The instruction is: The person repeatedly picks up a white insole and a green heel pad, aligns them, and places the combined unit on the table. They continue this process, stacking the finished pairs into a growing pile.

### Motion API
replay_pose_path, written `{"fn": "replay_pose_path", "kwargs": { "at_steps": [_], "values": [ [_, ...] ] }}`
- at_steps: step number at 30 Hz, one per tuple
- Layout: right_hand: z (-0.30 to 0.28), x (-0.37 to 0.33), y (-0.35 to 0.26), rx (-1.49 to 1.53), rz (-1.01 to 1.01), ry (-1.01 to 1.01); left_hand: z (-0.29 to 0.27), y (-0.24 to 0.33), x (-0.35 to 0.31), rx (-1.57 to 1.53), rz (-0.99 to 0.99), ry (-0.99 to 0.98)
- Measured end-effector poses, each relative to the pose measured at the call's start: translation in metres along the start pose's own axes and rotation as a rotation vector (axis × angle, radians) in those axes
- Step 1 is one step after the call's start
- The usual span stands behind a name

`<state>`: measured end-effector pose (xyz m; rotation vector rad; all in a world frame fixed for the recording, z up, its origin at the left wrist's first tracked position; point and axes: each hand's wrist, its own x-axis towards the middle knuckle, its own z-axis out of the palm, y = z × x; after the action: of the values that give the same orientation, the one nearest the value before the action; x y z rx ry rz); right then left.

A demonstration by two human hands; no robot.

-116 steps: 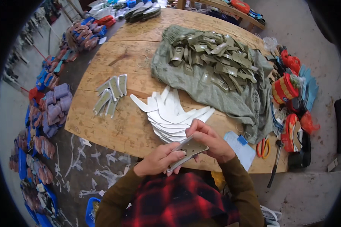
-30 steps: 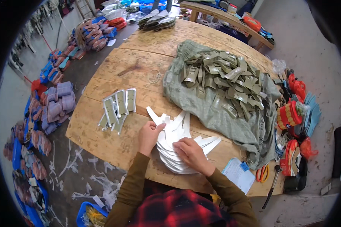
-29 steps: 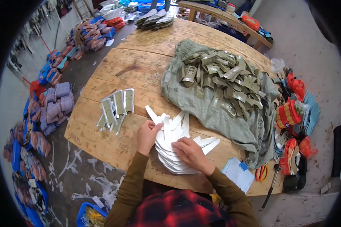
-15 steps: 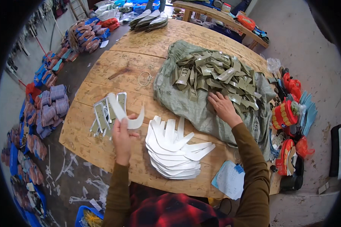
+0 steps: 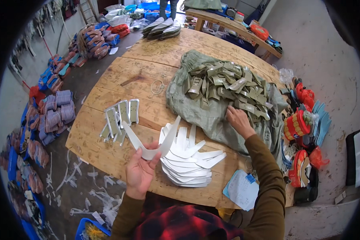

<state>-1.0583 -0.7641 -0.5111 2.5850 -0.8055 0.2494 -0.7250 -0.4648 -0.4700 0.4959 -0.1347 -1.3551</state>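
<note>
My left hand (image 5: 141, 172) pinches a white, curved V-shaped strip (image 5: 136, 140) by its bend, both ends pointing away from me. Just right of it lies a fanned stack of similar white curved strips (image 5: 186, 179). Beyond my left hand sits a small group of olive pieces with white edging (image 5: 113, 120). My right hand (image 5: 240, 123) is at the near edge of a heap of curved olive pieces (image 5: 228, 82) on a green woven sack (image 5: 184, 100). Its fingers are curled together; whatever lies between them is hidden.
A wooden table (image 5: 104, 88) carries everything. Toward its far end stand stacked dark and white pieces (image 5: 162, 29); a string loop (image 5: 158, 87) lies mid-table. Near my right forearm is a written sheet (image 5: 244, 190). Red containers (image 5: 297, 125) stand along the right edge. Bundles (image 5: 60, 108) line the left floor.
My left hand has come nearer and turned the white strip so its bend faces me. The right hand's fingers have curled in at the heap's edge.
</note>
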Motion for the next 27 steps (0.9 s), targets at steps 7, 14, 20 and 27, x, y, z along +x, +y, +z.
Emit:
{"fn": "replay_pose_path", "kwargs": {
  "at_steps": [7,14,20,27],
  "values": [
    [-0.008,-0.024,0.004,-0.007,0.11,0.076,0.003,-0.024,0.003,-0.225,-0.23,-0.032],
    [-0.075,-0.028,-0.062,0.624,0.711,0.355,0.021,-0.041,-0.01,-0.184,-0.316,0.025],
    [-0.043,-0.065,-0.099,1.101,0.93,0.371,0.027,-0.056,-0.027,-0.14,-0.419,-0.021],
    [-0.028,-0.085,-0.081,0.85,0.907,0.328,0.038,-0.055,-0.046,-0.109,-0.455,-0.047]
  ]
}}
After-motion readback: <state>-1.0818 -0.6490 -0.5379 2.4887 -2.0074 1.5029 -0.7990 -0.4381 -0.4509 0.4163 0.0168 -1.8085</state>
